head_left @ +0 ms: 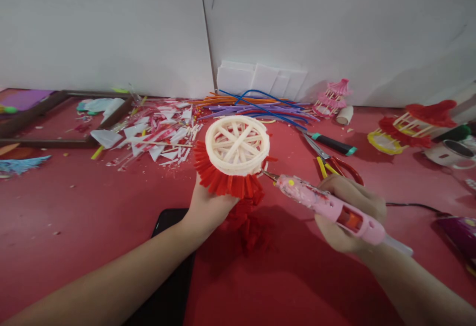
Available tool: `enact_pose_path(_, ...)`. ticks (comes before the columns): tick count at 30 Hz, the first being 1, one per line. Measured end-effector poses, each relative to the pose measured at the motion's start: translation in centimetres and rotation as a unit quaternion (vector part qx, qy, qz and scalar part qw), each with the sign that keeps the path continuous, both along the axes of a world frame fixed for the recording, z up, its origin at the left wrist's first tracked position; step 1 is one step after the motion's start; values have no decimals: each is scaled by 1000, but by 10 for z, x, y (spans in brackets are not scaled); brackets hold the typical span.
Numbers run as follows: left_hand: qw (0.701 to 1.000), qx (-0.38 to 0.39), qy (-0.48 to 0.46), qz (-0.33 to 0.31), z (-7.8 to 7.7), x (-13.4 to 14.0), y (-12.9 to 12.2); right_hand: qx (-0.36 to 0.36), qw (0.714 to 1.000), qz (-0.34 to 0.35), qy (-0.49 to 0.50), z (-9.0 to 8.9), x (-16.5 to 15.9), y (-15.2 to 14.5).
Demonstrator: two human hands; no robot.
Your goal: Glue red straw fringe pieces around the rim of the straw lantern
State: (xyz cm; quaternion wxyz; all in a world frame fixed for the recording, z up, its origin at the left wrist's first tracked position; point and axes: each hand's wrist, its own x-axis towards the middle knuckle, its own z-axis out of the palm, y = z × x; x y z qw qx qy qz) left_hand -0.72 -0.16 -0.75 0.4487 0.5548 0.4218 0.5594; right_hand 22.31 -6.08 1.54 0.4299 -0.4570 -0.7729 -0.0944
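My left hand (210,207) is closed around a handmade craft piece, its fingers mostly hidden beneath. The piece has a cream, wheel-like round frame (238,145) with crossing spokes on top. Below that runs a pleated red frill (223,179), with more red material hanging lower down. In my right hand (349,212) is a pink glue gun (327,207), gripped around its body. Its metal nozzle points left and meets, or nearly meets, the lower right rim of the round frame; I cannot tell if they touch.
Behind lie purple, orange and blue pipe cleaners (256,105) and white scraps (156,137). To the right are scissors (330,160), a black-handled cutter (334,144), a red frilled piece (412,122) and a mug (449,153). A dark phone-like slab (167,276) lies under my left forearm.
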Motion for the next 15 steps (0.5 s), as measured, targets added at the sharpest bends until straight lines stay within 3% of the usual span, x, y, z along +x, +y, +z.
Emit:
enact_pose_path(9, 999, -16, -27, 16, -2, 0, -3, -11, 1000, 5, -10, 1, 1, 0)
enact_pose_path(12, 999, -16, -34, 20, -3, -1, -3, -49, 998, -16, -39, 3, 4, 3)
enact_pose_path(15, 999, -20, -43, 21, -2, 0, -2, -146, 980, -80, -111, -2, 12, 11)
